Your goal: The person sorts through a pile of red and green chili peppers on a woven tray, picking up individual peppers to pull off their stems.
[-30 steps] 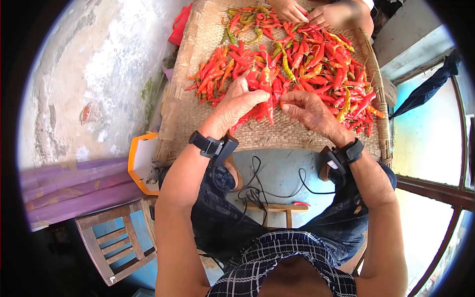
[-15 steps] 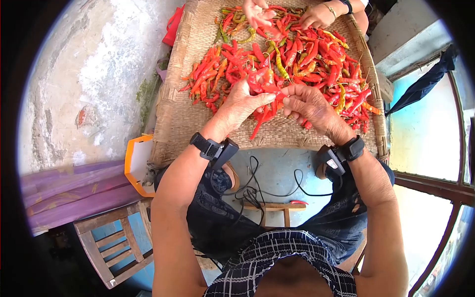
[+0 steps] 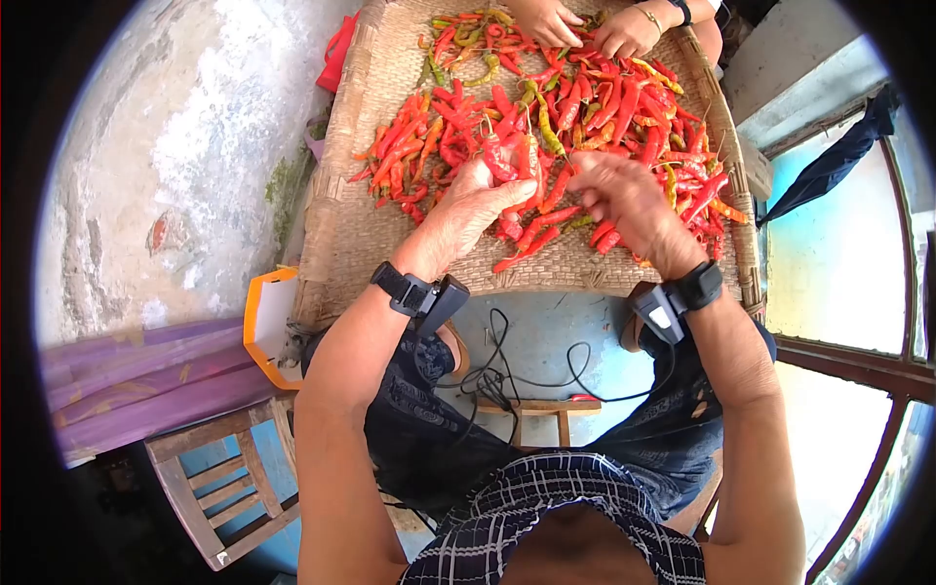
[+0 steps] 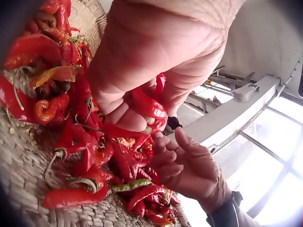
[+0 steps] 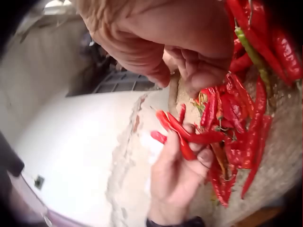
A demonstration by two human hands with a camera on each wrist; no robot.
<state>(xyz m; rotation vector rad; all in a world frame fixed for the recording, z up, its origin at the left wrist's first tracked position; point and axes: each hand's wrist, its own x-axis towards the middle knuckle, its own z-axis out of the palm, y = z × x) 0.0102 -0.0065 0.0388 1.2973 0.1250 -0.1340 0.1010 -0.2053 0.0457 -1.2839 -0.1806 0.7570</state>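
Note:
Red peppers, with some orange and green ones, lie in a heap point(image 3: 624, 117) on a woven tray point(image 3: 331, 224). The left hand point(image 3: 463, 216) grips a few red peppers point(image 3: 526, 161) between thumb and fingers, above the tray's near part; in the right wrist view these peppers point(image 5: 182, 132) stick out past the thumb. Just right of it, the right hand point(image 3: 629, 205) is raised over the heap, blurred, its fingers bent. The right wrist view shows that hand point(image 5: 161, 42) with a gap between thumb and fingers and no pepper visible there.
Another person's two hands point(image 3: 629, 34) work at the tray's far edge. A wall point(image 3: 175, 146) stands on the left and a window point(image 3: 843, 253) on the right. Below the tray are cables point(image 3: 502, 375), a wooden stool point(image 3: 541, 407) and, at the left, a wooden chair point(image 3: 229, 483).
The right hand has moved away from the left hand's peppers, to the right. The left hand still grips its peppers. The other person's left-side hand has come down onto the peppers.

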